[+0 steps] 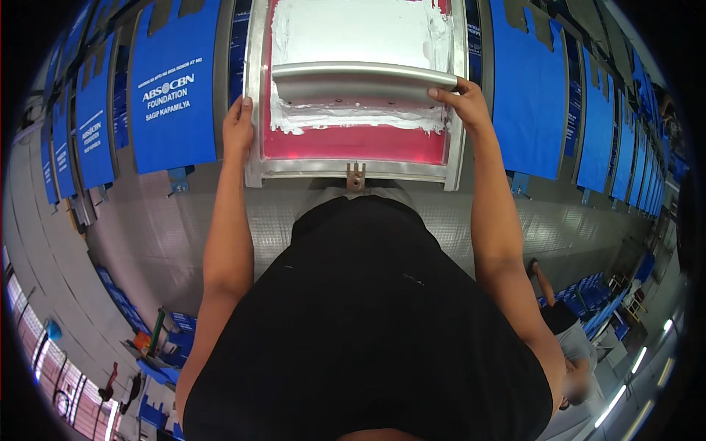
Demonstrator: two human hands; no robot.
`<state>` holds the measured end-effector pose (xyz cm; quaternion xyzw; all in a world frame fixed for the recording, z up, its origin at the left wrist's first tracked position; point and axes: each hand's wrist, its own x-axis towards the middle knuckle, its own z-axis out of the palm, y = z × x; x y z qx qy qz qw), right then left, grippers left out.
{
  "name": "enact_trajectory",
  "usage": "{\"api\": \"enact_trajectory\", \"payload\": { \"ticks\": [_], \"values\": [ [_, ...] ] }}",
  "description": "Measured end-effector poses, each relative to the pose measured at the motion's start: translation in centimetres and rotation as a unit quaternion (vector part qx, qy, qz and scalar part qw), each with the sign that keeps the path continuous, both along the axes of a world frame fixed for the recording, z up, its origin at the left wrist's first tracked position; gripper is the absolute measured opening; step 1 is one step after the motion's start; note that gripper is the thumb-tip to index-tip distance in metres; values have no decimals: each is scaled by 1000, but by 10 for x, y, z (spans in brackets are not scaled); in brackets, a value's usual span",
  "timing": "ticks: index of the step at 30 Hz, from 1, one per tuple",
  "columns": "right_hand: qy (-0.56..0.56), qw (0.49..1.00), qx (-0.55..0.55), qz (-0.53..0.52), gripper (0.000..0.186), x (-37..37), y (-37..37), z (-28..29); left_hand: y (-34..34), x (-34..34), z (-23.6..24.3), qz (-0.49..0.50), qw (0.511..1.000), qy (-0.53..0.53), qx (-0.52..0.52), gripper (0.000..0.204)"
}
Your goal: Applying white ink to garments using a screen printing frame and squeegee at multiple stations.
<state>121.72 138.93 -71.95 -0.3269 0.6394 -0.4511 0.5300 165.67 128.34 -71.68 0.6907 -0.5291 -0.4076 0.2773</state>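
Observation:
A screen-printing frame (255,140) with metal sides and a red mesh lies in front of me. Thick white ink (353,29) covers much of the mesh, its ragged near edge leaving a red strip bare. Across the ink lies a wide metal squeegee (353,72), running from side to side. At its right end my right hand (465,105) is closed, thumb on the near face and fingers behind. My left hand (239,126) grips the frame's left side rail, its fingers partly hidden by the edge. A metal bracket (356,176) sits at the middle of the near rail.
Blue printed fabric panels (173,92) lie on boards to the left, with more blue panels (533,95) to the right, both rows curving away. Beneath is a grey floor (162,220). Another person (570,334) is at the lower right, near blue stacked items.

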Motion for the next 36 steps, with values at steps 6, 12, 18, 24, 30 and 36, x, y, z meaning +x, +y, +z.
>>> {"api": "enact_trajectory", "payload": {
  "ticks": [6, 12, 18, 24, 30, 36],
  "values": [
    [28, 1000, 13, -4, 42, 3, 10, -3, 9, -4, 4, -24, 999, 29, 1, 60],
    [28, 1000, 9, -4, 45, 15, 10, -6, 12, 26, -29, -61, 997, -29, -37, 58],
    [403, 887, 76, 211, 30, 27, 38, 50, 33, -27, 76, -275, 896, -184, -295, 51],
    [507, 830, -37, 228, 38, 72, 57, 44, 17, -70, 99, -532, 770, -335, -111, 23],
    [558, 798, -131, 187, 32, 22, -44, 59, -73, -113, 100, -447, 799, -296, -274, 15],
    [645, 730, -98, 202, 32, 33, -93, -10, -95, -109, 17, -413, 781, -320, -343, 43]
  ]
}}
